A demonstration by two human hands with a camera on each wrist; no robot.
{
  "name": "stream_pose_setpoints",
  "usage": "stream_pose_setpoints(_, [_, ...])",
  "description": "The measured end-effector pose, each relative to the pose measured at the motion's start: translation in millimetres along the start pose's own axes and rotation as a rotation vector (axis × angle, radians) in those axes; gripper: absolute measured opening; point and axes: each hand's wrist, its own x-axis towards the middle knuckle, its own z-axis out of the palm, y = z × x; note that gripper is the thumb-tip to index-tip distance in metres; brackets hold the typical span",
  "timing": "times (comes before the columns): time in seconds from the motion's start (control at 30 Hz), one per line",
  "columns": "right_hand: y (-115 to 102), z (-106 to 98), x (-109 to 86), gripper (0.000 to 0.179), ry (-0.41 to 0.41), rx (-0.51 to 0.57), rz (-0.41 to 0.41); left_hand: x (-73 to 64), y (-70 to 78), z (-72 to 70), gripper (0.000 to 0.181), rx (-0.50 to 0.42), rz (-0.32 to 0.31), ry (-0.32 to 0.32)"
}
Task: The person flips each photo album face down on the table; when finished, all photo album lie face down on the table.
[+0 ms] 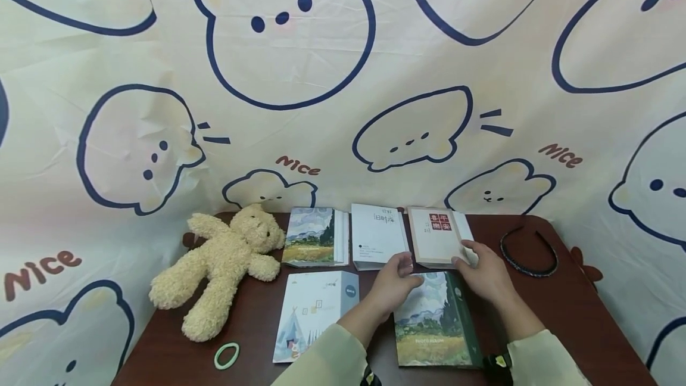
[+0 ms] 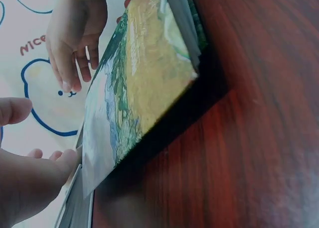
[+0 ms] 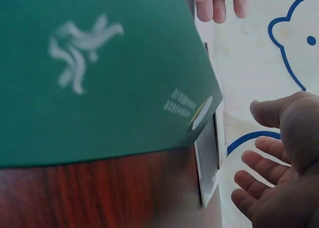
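Observation:
A photo album [image 1: 434, 323] with a painted landscape cover and green spine lies in the front row, between my forearms. My left hand [image 1: 393, 282] hovers at its upper left corner, fingers loosely bent and holding nothing. Past its upper right corner is my right hand [image 1: 485, 273], thumb and fingers apart, near a cream album [image 1: 436, 240] with red square print. The right wrist view shows the album's plain green side [image 3: 114, 103] with a white mark, and my right palm [image 3: 294, 158] apart from it. Whether my left fingertips touch any album is hard to tell.
A white album [image 1: 377, 234] and another landscape album [image 1: 309, 237] complete the back row. Left of my left arm lies a pale tent-print album [image 1: 308, 311]. A plush bear [image 1: 230, 261], a green ring [image 1: 227, 356] and a black headband [image 1: 527, 270] are on the brown table [image 1: 579, 338].

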Motion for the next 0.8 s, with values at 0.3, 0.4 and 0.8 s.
stream_pose_setpoints(0.3, [7.9, 1.3, 18.6, 0.073, -0.081, -0.036, 0.025, 14.6, 0.9, 7.4, 0.072, -0.089, -0.057, -0.018])
stream_pose_setpoints(0.4, [9.6, 3.6, 22.6, 0.076, -0.103, -0.041, 0.032, 18.1, 1.1, 8.8, 0.072, -0.103, -0.061, -0.029])
stream_pose_setpoints(0.8, [17.7, 5.8, 30.3, 0.076, -0.144, -0.069, 0.023, 34.3, -1.9, 11.9, 0.069, -0.135, -0.109, -0.023])
